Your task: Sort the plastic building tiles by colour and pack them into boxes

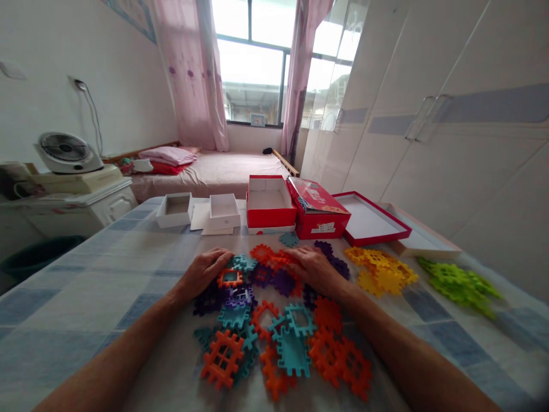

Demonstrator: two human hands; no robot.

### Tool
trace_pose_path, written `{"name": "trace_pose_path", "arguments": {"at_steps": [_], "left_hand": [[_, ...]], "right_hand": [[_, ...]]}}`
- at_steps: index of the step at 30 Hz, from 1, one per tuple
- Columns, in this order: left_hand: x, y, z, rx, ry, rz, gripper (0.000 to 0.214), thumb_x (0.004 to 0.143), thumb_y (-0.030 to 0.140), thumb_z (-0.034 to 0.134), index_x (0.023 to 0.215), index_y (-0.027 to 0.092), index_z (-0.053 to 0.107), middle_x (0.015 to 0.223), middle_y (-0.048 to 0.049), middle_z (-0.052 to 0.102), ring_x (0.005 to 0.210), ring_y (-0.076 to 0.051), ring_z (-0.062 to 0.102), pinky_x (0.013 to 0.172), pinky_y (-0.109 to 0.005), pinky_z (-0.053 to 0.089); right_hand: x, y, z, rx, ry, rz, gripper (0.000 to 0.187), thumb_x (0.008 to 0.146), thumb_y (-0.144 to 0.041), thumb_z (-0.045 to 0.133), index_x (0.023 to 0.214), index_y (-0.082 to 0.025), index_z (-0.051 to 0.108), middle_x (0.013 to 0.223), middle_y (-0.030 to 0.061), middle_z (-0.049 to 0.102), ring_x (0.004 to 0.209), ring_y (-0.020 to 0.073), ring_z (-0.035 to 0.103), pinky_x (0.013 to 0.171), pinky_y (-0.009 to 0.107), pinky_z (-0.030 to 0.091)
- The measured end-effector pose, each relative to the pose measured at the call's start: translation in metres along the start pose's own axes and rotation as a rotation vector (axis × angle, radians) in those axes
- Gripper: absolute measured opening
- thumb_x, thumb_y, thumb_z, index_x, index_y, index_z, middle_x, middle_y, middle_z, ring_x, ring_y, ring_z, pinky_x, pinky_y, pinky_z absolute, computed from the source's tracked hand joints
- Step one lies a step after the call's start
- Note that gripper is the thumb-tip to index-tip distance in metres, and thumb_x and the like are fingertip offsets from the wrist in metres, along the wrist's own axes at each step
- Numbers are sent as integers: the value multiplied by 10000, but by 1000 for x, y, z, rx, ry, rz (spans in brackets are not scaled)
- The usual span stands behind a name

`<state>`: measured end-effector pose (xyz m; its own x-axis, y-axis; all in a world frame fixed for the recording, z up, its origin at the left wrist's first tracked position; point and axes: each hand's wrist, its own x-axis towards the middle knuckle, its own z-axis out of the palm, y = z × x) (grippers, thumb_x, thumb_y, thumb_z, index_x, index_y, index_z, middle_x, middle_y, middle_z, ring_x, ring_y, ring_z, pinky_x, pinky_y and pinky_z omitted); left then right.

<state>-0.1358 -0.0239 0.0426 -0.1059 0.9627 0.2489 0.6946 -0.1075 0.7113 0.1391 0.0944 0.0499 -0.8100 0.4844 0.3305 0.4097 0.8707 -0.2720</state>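
Both our left hand (205,273) and right hand (315,268) lie flat, fingers spread, gripping nothing, on the mixed waffle blocks (274,320) mid-desk (86,274), so we should press lightly to keep pieces from scattering.

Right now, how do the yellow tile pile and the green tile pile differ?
The yellow tile pile lies nearer the right hand; the green tile pile lies farther right, toward the table edge. The yellow pile looks compact; the green pile spreads longer. Both are single-colour heaps of waffle-style tiles on the checked tablecloth, untouched by either hand.
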Motion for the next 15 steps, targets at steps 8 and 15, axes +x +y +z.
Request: {"name": "trace_pose_path", "arguments": {"at_steps": [8, 15], "left_hand": [[1, -4, 2, 14, 4, 21, 475, 875, 522, 358, 922, 173, 676, 988, -55, 670, 919, -210, 611, 824, -266, 458], [1, -7, 2, 7, -19, 23, 451, 889, 493, 355, 930, 168, 666, 1021, -64, 648, 940, -212, 598, 845, -280, 448]], "right_hand": [[8, 10, 8, 3, 136, 108, 328, 890, -202, 351, 1153, -154, 542, 1137, 109, 621, 1057, 201, 557, 936, 333, 371], [-4, 9, -24, 149, 62, 225, 235, 792, -146, 354, 909, -180, 555, 826, 30, 619, 766, 156, 550, 719, 269, 389]]}}
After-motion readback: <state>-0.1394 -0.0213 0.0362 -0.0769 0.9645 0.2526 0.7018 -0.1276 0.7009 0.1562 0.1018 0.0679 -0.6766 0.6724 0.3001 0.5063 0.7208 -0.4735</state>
